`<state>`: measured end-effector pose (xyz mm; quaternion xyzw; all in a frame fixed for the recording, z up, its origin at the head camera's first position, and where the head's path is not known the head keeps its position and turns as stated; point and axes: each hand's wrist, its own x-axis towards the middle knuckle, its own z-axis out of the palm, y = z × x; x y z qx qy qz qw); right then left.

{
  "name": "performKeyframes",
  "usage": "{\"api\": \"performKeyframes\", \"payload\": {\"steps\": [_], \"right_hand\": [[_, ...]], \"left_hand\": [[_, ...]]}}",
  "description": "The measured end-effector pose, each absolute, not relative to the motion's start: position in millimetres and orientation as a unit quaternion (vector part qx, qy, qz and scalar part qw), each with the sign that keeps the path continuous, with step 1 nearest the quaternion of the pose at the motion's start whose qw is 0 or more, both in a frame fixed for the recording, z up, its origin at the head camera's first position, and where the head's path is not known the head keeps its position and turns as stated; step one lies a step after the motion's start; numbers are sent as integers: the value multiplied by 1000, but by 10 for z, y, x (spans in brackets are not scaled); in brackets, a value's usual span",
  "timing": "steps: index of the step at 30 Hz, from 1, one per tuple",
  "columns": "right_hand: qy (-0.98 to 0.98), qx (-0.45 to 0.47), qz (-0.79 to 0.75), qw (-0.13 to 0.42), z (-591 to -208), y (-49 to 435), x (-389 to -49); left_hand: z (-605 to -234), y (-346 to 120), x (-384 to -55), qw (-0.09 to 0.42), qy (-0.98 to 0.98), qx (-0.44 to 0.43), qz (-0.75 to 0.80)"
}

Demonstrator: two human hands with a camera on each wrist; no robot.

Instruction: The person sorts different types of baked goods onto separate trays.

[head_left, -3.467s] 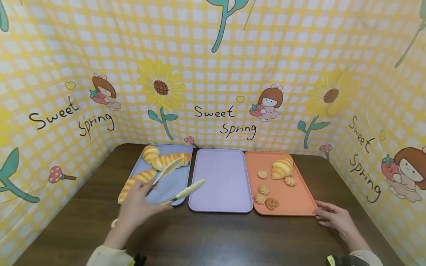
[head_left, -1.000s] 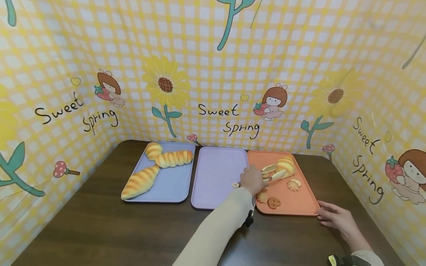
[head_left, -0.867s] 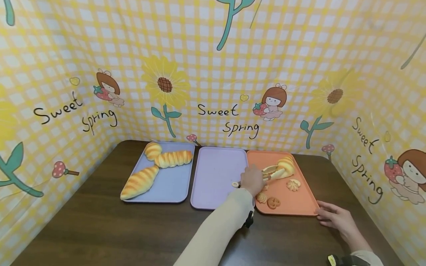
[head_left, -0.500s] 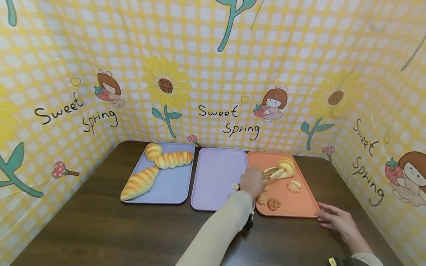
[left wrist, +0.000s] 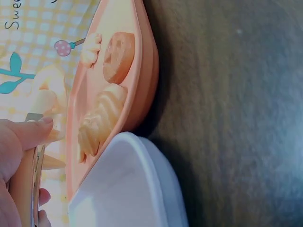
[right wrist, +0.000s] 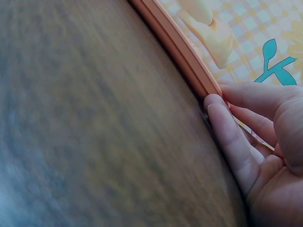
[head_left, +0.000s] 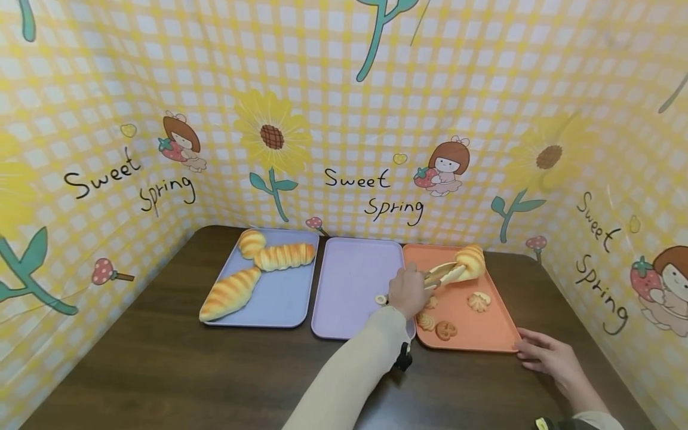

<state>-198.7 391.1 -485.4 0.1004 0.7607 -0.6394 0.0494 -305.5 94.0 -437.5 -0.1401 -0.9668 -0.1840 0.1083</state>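
In the head view my left hand [head_left: 408, 291] grips a pair of tongs [head_left: 444, 275] over the left side of the orange tray [head_left: 491, 334]. The tongs' cream-coloured tips are closed around a small striped bread roll [head_left: 470, 261] near the tray's far right corner; it stands tilted up. My right hand [head_left: 550, 358] pinches the tray's near right corner, thumb and fingers at the rim in the right wrist view. Also on that tray are a flower-shaped cookie [head_left: 478, 301], a swirl cookie [head_left: 427, 322] and a brown pretzel-shaped cookie [head_left: 446, 330]. My left hand partly hides another cookie.
A lilac tray [head_left: 352, 280] stands in the middle, under my left forearm's reach. Left of it, a blue tray [head_left: 285, 298] holds a long bread [head_left: 230, 294], a ridged bread [head_left: 285, 257] and a round bun [head_left: 251, 243]. A checked cloth [head_left: 344, 119] encloses the dark table [head_left: 215, 376].
My left hand has carried the tongs from the blue tray to the orange one. Their tips have closed on the bread roll, which has shifted upward and tilted. My right hand stays at the tray corner.
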Motion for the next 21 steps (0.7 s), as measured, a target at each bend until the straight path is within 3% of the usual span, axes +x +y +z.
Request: {"api": "performKeyframes", "payload": {"steps": [21], "right_hand": [[770, 93, -630, 41, -4847, 3906, -1977]], "left_hand": [[-4253, 530, -2969, 124, -953, -199, -191]]}}
